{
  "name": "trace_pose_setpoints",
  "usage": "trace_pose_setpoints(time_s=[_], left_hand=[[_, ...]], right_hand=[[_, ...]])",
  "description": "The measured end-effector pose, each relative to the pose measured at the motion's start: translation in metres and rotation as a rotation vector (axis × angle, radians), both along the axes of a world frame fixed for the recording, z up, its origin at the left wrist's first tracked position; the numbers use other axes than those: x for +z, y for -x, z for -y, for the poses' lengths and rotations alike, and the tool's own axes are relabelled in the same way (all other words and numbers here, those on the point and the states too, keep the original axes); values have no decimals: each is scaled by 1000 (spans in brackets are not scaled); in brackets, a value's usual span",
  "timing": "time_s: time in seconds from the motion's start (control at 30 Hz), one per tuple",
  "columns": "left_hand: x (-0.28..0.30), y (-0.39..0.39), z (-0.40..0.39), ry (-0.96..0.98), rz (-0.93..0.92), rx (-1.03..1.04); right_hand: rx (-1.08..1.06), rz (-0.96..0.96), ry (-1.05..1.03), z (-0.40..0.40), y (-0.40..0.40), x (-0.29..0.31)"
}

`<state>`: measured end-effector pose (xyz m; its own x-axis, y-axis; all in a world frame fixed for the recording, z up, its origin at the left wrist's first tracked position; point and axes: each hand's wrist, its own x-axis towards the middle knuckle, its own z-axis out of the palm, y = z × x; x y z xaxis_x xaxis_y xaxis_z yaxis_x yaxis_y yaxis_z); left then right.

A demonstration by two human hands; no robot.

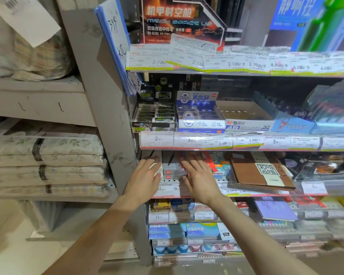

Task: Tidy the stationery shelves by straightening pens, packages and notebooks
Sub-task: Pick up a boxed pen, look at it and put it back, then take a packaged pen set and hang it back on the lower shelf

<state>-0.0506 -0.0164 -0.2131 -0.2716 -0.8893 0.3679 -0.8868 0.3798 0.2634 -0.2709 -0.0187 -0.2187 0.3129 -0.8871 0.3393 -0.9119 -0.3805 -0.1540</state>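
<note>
Both my hands reach into the third shelf from the top. My left hand [145, 179] has straight fingers at the left side of a stack of grey pen boxes [170, 167]. My right hand [199, 176] lies flat with spread fingers at the right side of the same boxes. Neither hand grips anything. Right of them stand colourful pen packages [216, 165], and a brown notebook [260, 171] marked "Note Book" lies tilted on the shelf.
Eraser boxes [199, 116] fill the shelf above, behind price tags [187, 140]. Lower shelves hold drawing boards [187, 231] and a purple notebook [274, 210]. A grey upright post [107, 108] borders the left, with folded bedding [46, 161] beyond it.
</note>
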Motion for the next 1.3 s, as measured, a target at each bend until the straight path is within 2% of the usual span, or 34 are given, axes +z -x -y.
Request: trace_pose_setpoints(time_s=[0.13,0.27,0.37,0.43,0.53,0.63,0.73,0.8,0.97,1.1,1.3], left_hand=[[2,0,-21,-35,-341,46],[1,2,-40,-325,-781,162],[-2,12,-47,-467,-985,195],[0,22,-49,-540,-1075,190],[5,37,-48,-584,-1160,159],[9,52,-42,-629,-1222,138],[11,69,-34,-715,-1293,163],[13,80,-30,-766,-1354,177],[15,95,-25,-764,-1447,224],[14,89,-28,-735,-1437,225],[9,66,-41,-744,-1424,249]], right_hand=[[3,-2,-101,1,3,14],[35,-15,-171,-18,1,21],[76,47,-257,-31,0,30],[87,177,-260,-40,5,41],[1,501,-189,-58,21,47],[-226,812,-117,-77,34,41],[-464,1169,-300,-88,41,25],[-529,1340,-408,-93,43,15],[-578,1498,-571,-101,47,8],[-547,1581,-602,-97,53,11],[-467,1589,-680,-70,41,34]])
